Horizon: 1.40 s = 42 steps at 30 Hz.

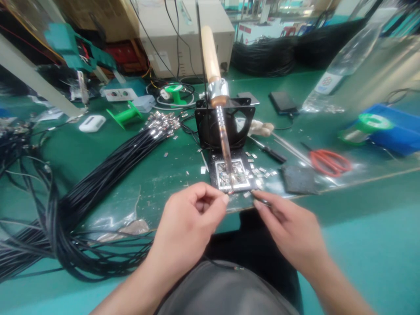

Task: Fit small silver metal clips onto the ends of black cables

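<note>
A soldering iron (221,113) with a wooden handle hangs tip-down in front of a black fan (205,127). My left hand (193,214) is pinched just left of the iron's tip; a tiny reddish end shows beyond the fingertips, too small to name. To the right of the tip, my right hand (288,223) is closed with thumb and forefinger on a thin dark thing, mostly hidden by the fingers. Above both hands lies a white-rimmed square tray (217,175) of small metal pieces. Loose metal pieces (259,171) are scattered beside it. A dark cable (223,264) crosses my lap.
A thick bundle of black cables (108,168) with metal ends lies left. Orange-handled scissors (330,162), a dark block (299,179) and a screwdriver (274,154) lie right. Farther right are a solder spool (370,124), a blue bin (398,131) and a plastic bottle (348,61).
</note>
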Motion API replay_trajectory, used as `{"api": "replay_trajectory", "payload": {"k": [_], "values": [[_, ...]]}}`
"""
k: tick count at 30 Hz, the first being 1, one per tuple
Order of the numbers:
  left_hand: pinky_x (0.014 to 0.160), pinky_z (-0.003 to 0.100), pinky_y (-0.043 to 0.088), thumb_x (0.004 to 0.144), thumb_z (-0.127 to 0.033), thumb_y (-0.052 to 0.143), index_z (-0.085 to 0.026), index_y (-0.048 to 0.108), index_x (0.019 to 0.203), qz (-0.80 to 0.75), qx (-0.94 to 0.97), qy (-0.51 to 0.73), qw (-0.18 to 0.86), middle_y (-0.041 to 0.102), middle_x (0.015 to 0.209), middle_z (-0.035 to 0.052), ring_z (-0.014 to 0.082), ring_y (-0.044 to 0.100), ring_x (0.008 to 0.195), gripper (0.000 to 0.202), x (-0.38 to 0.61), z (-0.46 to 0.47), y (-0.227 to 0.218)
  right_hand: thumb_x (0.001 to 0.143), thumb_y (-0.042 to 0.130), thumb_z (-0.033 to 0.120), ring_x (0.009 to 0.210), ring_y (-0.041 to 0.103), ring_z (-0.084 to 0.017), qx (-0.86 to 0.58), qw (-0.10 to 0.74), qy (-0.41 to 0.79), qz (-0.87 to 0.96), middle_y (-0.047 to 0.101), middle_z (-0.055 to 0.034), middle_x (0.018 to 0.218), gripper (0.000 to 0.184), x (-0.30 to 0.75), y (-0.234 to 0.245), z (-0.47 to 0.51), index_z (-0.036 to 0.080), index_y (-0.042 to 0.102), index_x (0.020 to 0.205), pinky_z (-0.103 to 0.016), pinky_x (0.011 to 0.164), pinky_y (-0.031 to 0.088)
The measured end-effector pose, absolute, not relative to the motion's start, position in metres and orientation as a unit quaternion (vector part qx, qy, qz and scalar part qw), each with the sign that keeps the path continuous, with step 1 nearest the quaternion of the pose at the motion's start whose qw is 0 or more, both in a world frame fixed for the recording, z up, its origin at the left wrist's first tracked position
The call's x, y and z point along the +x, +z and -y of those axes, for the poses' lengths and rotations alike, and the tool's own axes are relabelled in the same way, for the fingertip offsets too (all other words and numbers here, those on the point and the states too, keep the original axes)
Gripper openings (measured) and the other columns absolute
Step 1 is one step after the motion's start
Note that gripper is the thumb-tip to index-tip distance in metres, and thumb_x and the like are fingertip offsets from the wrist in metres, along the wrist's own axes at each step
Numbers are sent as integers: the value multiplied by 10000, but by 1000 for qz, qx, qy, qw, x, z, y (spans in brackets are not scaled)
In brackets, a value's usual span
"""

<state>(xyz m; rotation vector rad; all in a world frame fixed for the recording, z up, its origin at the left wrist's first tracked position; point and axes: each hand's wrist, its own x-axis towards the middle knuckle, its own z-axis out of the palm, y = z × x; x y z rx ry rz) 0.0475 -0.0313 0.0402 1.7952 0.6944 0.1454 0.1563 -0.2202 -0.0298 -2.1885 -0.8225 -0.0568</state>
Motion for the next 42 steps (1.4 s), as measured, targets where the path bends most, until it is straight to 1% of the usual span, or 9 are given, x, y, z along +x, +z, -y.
{"api": "replay_trajectory", "payload": {"k": [5, 9, 11, 16, 20, 25, 29, 35, 42], "values": [[411, 177, 340, 943, -395, 711, -214, 750, 815, -296, 761, 57, 575, 571, 452, -73, 79, 448, 402, 225, 48, 31, 40, 1000, 659, 292, 552, 687, -130, -862, 393, -19, 320, 822, 7, 790, 254, 155, -29, 221, 209, 834, 1165, -214, 576, 578], [415, 178, 348, 939, -392, 713, -215, 741, 799, -300, 761, 59, 572, 565, 449, -74, 81, 448, 404, 227, 48, 32, 41, 1001, 651, 303, 608, 719, -141, -863, 396, -11, 314, 845, -20, 878, 268, 156, -29, 220, 208, 833, 1174, -218, 593, 577], [410, 180, 345, 938, -399, 713, -215, 742, 809, -300, 760, 58, 573, 568, 452, -74, 82, 444, 400, 227, 47, 32, 41, 995, 651, 308, 583, 695, -138, -862, 400, -7, 311, 831, -16, 842, 268, 156, -30, 219, 205, 837, 1158, -221, 590, 569], [410, 189, 349, 943, -390, 704, -213, 730, 818, -305, 758, 47, 574, 558, 461, -77, 88, 440, 399, 219, 42, 32, 41, 987, 654, 397, 493, 523, -142, -876, 402, -11, 264, 568, 51, 543, 288, 148, -25, 222, 226, 842, 1120, -232, 540, 515], [447, 203, 383, 964, -395, 687, -214, 735, 831, -294, 761, 38, 577, 547, 503, -70, 100, 459, 441, 229, 31, 35, 38, 959, 688, 417, 509, 493, -141, -868, 447, 25, 215, 549, 41, 560, 255, 135, -12, 227, 242, 844, 1058, -237, 545, 498], [512, 218, 447, 971, -379, 683, -226, 757, 868, -249, 772, 49, 583, 674, 687, -14, 127, 555, 562, 199, 17, 43, 33, 909, 715, 411, 497, 426, -143, -821, 524, 136, 182, 490, 39, 550, 210, 117, 7, 225, 255, 843, 966, -268, 489, 391], [569, 225, 487, 960, -335, 690, -225, 753, 871, -229, 778, 57, 582, 723, 762, 11, 151, 625, 659, 155, 11, 48, 30, 850, 751, 423, 526, 359, -131, -782, 561, 220, 161, 372, 66, 553, 201, 108, 14, 216, 249, 831, 912, -268, 502, 328], [561, 216, 477, 977, -335, 674, -238, 744, 872, -215, 786, 72, 575, 718, 769, 9, 164, 659, 718, 160, 7, 49, 26, 861, 757, 382, 509, 247, -100, -722, 598, 295, 187, 284, 92, 559, 173, 110, 9, 207, 218, 805, 892, -253, 472, 226], [550, 224, 485, 949, -316, 680, -229, 746, 849, -222, 788, 67, 570, 724, 764, 20, 175, 674, 718, 149, 9, 51, 31, 880, 754, 390, 527, 261, -97, -709, 607, 309, 184, 292, 89, 572, 191, 111, 7, 205, 203, 783, 861, -247, 484, 216]]}}
